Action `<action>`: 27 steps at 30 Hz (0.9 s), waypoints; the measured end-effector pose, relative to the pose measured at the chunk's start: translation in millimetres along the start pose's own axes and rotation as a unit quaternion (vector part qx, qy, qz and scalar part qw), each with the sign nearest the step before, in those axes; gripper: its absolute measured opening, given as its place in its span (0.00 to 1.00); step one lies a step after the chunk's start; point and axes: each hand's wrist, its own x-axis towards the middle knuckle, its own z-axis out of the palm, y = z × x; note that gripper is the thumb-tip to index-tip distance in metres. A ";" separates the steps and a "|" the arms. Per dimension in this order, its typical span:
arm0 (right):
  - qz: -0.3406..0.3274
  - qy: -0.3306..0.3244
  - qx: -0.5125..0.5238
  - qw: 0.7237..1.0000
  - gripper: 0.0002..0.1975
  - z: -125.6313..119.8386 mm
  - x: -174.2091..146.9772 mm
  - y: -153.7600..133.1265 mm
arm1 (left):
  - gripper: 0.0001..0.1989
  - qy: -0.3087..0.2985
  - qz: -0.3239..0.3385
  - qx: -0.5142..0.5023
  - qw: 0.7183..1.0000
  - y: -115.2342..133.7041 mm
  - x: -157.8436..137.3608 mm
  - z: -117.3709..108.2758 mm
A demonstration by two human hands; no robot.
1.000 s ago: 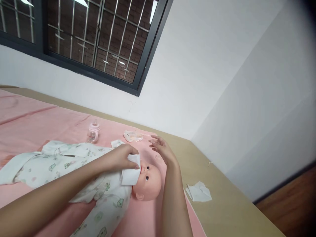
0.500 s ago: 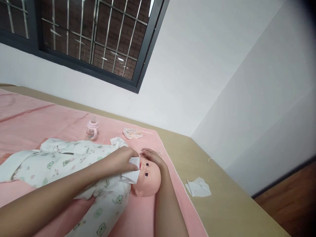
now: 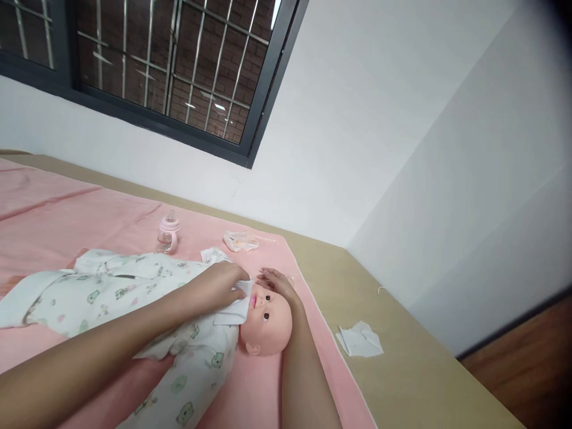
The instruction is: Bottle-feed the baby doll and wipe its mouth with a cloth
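A baby doll (image 3: 270,333) in a white printed outfit (image 3: 152,286) lies on its back, its bald head towards the right. Between the thumb and fingers of my left hand (image 3: 221,289) is a white tissue (image 3: 236,310), held at the doll's chin and neck. The doll's pink lips show just beyond the tissue's edge. My right hand (image 3: 277,283) lies along the far side of the doll's head with its fingers stretched out and slightly bent. My right forearm passes close against the top of the head. The doll's far cheek is partly hidden by this hand.
A pink blanket (image 3: 254,393) covers much of the wooden surface (image 3: 402,369). A baby bottle (image 3: 168,232) stands behind the doll, and a clear plastic packet (image 3: 240,241) lies to its right. Another white tissue (image 3: 360,339) rests on the wood at right. A wall and barred window are behind.
My left hand and the tissue have shifted slightly left, from the doll's mouth down to its chin, uncovering more of the lips. My right hand stays at the head.
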 end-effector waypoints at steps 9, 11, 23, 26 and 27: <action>-0.006 0.024 0.005 1.000 0.09 -1.2 3.6 1.4 | 0.09 0.008 0.008 -0.012 1.000 4.5 2.7 -1.0; -0.006 0.027 0.005 1.000 0.08 -0.5 3.2 0.8 | 0.10 0.002 0.007 -0.015 1.000 6.3 2.7 -2.5; -0.008 0.026 0.002 1.000 0.04 -1.6 4.9 1.8 | 0.19 0.015 0.017 -0.037 0.999 6.3 3.0 1.2; -0.009 0.033 0.000 0.999 0.03 -0.7 4.4 1.4 | 0.22 0.017 0.002 -0.053 0.998 4.7 3.5 0.9; -0.011 0.034 0.001 0.999 0.03 -0.7 4.4 1.4 | 0.23 0.017 0.000 -0.063 0.998 3.9 3.6 0.8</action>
